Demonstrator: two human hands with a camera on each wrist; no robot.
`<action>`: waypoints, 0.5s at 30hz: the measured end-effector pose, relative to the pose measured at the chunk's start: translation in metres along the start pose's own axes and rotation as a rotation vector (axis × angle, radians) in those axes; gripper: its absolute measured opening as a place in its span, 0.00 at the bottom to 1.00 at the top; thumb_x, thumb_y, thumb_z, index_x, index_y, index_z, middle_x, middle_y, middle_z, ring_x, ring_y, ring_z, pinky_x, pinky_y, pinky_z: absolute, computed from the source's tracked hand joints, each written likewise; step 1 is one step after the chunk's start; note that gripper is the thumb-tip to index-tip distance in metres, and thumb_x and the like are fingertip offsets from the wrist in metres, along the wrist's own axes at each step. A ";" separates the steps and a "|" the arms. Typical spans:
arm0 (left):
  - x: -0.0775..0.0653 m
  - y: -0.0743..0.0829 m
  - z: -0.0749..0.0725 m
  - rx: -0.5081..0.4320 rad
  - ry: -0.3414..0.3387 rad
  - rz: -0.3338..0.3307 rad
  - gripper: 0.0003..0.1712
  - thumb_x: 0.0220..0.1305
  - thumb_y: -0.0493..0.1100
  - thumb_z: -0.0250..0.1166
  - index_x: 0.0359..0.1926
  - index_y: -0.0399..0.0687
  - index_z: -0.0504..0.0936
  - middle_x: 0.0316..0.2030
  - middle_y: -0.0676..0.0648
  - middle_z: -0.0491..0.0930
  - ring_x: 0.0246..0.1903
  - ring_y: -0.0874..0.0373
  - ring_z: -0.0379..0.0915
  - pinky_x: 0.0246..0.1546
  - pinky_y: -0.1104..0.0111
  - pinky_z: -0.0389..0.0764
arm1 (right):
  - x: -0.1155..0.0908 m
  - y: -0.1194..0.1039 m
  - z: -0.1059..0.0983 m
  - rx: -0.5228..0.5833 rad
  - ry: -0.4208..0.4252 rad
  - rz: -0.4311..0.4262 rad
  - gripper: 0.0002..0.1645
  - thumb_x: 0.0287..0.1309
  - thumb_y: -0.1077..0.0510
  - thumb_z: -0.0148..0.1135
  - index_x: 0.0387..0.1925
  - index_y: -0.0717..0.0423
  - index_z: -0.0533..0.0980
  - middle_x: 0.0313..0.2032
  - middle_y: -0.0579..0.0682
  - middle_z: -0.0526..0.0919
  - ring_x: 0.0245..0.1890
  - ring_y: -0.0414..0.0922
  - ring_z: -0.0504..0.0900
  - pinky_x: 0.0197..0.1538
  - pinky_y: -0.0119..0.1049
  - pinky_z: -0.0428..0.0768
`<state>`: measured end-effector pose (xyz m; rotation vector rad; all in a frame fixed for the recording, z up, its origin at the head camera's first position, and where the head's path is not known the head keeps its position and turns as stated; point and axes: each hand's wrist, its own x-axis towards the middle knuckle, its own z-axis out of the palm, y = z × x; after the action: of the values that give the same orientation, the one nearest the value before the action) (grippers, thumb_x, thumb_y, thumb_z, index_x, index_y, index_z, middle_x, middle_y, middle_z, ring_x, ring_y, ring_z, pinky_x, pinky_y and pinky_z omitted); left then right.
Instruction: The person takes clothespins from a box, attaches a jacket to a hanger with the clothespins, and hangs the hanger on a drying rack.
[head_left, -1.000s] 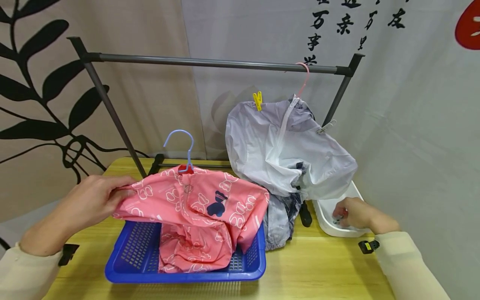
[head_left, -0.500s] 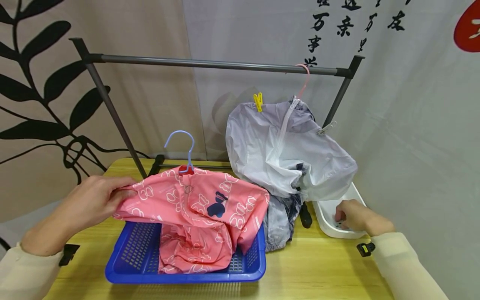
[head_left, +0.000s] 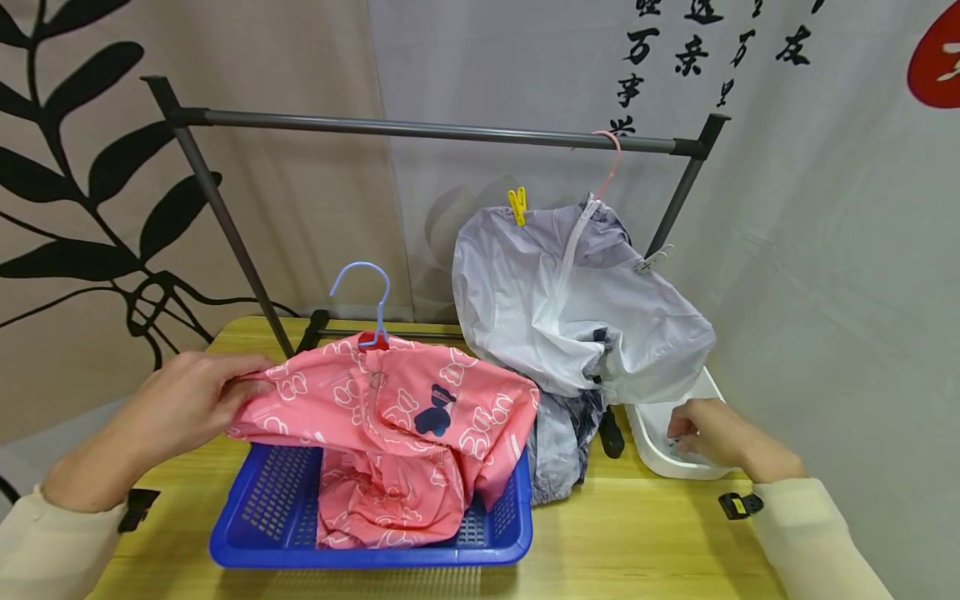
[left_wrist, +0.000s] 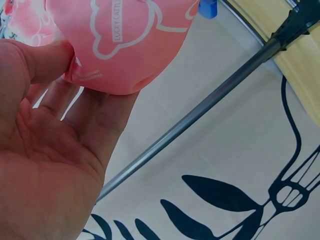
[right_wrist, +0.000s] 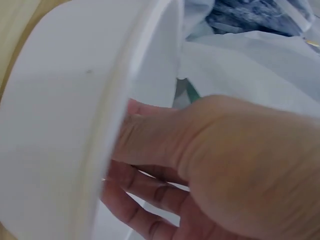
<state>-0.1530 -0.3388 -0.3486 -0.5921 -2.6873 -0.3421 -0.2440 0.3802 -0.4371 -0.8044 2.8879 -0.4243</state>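
My left hand (head_left: 180, 406) pinches the sleeve end of a pink jacket (head_left: 397, 400) with a white bear-outline print. In the left wrist view the thumb presses the cloth (left_wrist: 135, 45) against the fingers. A blue hanger (head_left: 380, 302) sticks up out of the jacket's collar. The jacket lies partly in and over a blue plastic basket (head_left: 273, 492). At the right, my right hand (head_left: 712, 433) reaches into a white tub (head_left: 678, 468). Its fingers are bent below the rim, and the tub's wall (right_wrist: 65, 110) hides the tips in the right wrist view. Whether they hold something cannot be told.
A grey metal rack (head_left: 420, 129) stands on the wooden table (head_left: 600, 542). From its bar a pink hanger (head_left: 611, 162) bears a white and grey jacket (head_left: 570, 300), which overhangs the tub. A yellow clothespin (head_left: 517, 206) and a pale clip (head_left: 652, 259) grip its shoulders.
My right hand has shifted slightly inside the tub, and its fingers have moved. The left hand and the pink jacket stay in place.
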 end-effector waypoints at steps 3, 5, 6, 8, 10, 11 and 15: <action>0.001 0.000 0.001 -0.003 0.009 0.005 0.20 0.66 0.27 0.80 0.55 0.50 0.96 0.28 0.59 0.82 0.22 0.74 0.61 0.21 0.74 0.66 | -0.004 -0.005 -0.003 0.006 0.039 -0.026 0.14 0.55 0.73 0.84 0.33 0.54 0.88 0.33 0.43 0.90 0.35 0.41 0.87 0.43 0.41 0.89; 0.001 0.000 0.001 -0.006 0.016 0.007 0.20 0.66 0.27 0.80 0.54 0.50 0.96 0.28 0.59 0.82 0.22 0.74 0.61 0.20 0.74 0.66 | -0.006 -0.008 -0.004 0.006 0.053 -0.029 0.14 0.56 0.73 0.83 0.34 0.53 0.87 0.34 0.42 0.90 0.36 0.43 0.89 0.45 0.43 0.90; 0.001 0.000 0.001 -0.007 0.016 0.006 0.20 0.66 0.27 0.79 0.54 0.50 0.96 0.28 0.59 0.82 0.21 0.74 0.61 0.20 0.74 0.66 | -0.007 -0.009 -0.005 0.005 0.058 -0.025 0.15 0.57 0.73 0.83 0.34 0.53 0.87 0.34 0.42 0.91 0.37 0.43 0.89 0.45 0.44 0.90; 0.001 0.000 0.002 -0.007 0.017 0.006 0.19 0.66 0.27 0.79 0.53 0.50 0.96 0.27 0.59 0.81 0.21 0.74 0.60 0.20 0.74 0.66 | -0.008 -0.012 -0.006 -0.002 0.063 -0.014 0.15 0.58 0.73 0.83 0.35 0.52 0.86 0.35 0.41 0.90 0.39 0.43 0.89 0.46 0.44 0.90; 0.001 0.000 0.003 -0.008 0.018 0.001 0.18 0.66 0.27 0.80 0.52 0.51 0.96 0.27 0.60 0.80 0.21 0.74 0.60 0.20 0.74 0.66 | -0.010 -0.015 -0.008 -0.007 0.063 -0.003 0.16 0.59 0.73 0.82 0.36 0.51 0.86 0.36 0.40 0.91 0.41 0.44 0.90 0.47 0.43 0.90; 0.001 0.000 0.003 -0.009 0.020 -0.001 0.17 0.67 0.28 0.80 0.52 0.51 0.96 0.27 0.60 0.80 0.21 0.74 0.60 0.20 0.74 0.66 | -0.011 -0.017 -0.009 -0.007 0.061 0.000 0.16 0.60 0.73 0.81 0.36 0.51 0.86 0.36 0.40 0.91 0.41 0.44 0.91 0.47 0.44 0.90; 0.000 -0.001 0.006 -0.019 0.029 -0.004 0.15 0.68 0.32 0.82 0.52 0.51 0.96 0.27 0.61 0.80 0.22 0.75 0.61 0.20 0.74 0.67 | -0.013 -0.027 -0.013 -0.007 0.055 -0.003 0.15 0.64 0.73 0.79 0.38 0.50 0.85 0.38 0.40 0.91 0.43 0.46 0.92 0.48 0.44 0.90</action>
<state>-0.1557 -0.3380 -0.3537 -0.5827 -2.6608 -0.3748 -0.2219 0.3685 -0.4159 -0.8108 2.9411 -0.4433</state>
